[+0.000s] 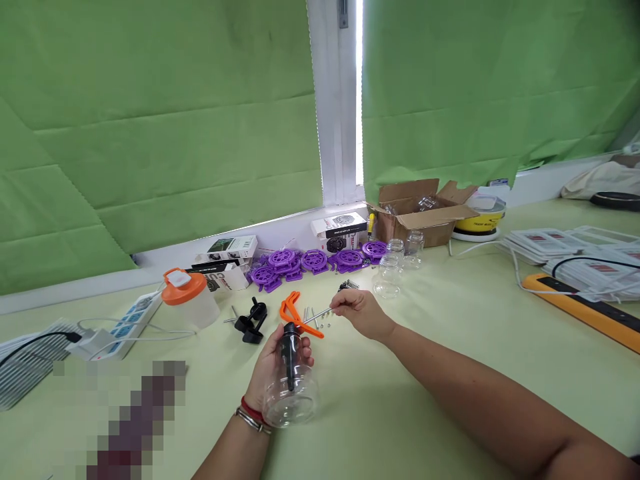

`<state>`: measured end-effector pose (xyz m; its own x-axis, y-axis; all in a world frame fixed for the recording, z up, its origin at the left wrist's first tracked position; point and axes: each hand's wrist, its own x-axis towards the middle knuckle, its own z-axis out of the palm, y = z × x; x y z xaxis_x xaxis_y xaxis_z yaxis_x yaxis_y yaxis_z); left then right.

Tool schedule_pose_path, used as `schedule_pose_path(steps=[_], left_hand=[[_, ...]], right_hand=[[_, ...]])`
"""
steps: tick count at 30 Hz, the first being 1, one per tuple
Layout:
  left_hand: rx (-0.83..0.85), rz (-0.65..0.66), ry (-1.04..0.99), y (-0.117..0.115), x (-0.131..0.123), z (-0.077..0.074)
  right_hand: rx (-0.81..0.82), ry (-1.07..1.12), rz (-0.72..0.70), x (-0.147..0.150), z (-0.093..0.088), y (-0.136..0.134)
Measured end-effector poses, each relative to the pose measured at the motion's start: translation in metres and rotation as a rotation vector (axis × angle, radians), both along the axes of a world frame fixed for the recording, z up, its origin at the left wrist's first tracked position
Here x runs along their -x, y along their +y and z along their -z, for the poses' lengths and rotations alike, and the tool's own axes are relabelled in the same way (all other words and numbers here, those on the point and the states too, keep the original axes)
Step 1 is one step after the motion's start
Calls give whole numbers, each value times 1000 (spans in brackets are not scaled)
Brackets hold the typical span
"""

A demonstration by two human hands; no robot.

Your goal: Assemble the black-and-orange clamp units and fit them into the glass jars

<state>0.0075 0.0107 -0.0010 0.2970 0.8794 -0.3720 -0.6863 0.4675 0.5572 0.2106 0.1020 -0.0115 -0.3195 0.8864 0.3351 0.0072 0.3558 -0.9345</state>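
Note:
My left hand [270, 363] is wrapped round a clear jar [291, 413], its wide base tilted toward me. A black fitting [289, 353] sits in the jar's neck, with a long stem reaching down inside. Between the fingertips of my right hand [364, 313] is a thin metal rod [318, 316], its far end at the top of the black fitting. Whether the rod enters the fitting I cannot tell. Just behind the jar lie orange plastic pieces [290, 305] and several small metal pins and nuts [325, 325]. Black plastic parts [253, 321] lie to the left.
Purple slotted parts [314, 261] line the back near printed boxes [340, 227]. Several clear jars [387, 277] stand before an open cardboard box [435, 220]. At left are an orange-lidded container [193, 307] and power strip [133, 323]; an orange-black bar [585, 310] lies right.

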Motion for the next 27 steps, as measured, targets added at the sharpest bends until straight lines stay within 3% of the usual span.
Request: schedule_pose_path(steps=[4,9,11,15,17,19,22,25,27], left_hand=[[7,79,-80,2,7,4],[-12,47,-90,0,10,2],[-53,20,-67,-2,8,-1],[-125,-83,23,-8,0,-9],[-110,-121,59,-9,-3,-12],[-75,-136,66,-9,-2,-14],[-13,-97,31,-5,6,-15],[-43,-185,18,-3,13,-16],[-54,-291,52,-3,13,-16]], right_hand=[[-136,-10,-50,-2,-11,1],[-107,50,-73,-2,-21,-1],[8,118,-96,0,-22,-3],[390,165,-179,6,-22,-4],[463,133,-191,7,-19,-2],[406,132,-156,6,-13,4],[170,53,-25,4,-3,21],[-160,-471,113,7,1,42],[-292,-818,108,13,0,53]])
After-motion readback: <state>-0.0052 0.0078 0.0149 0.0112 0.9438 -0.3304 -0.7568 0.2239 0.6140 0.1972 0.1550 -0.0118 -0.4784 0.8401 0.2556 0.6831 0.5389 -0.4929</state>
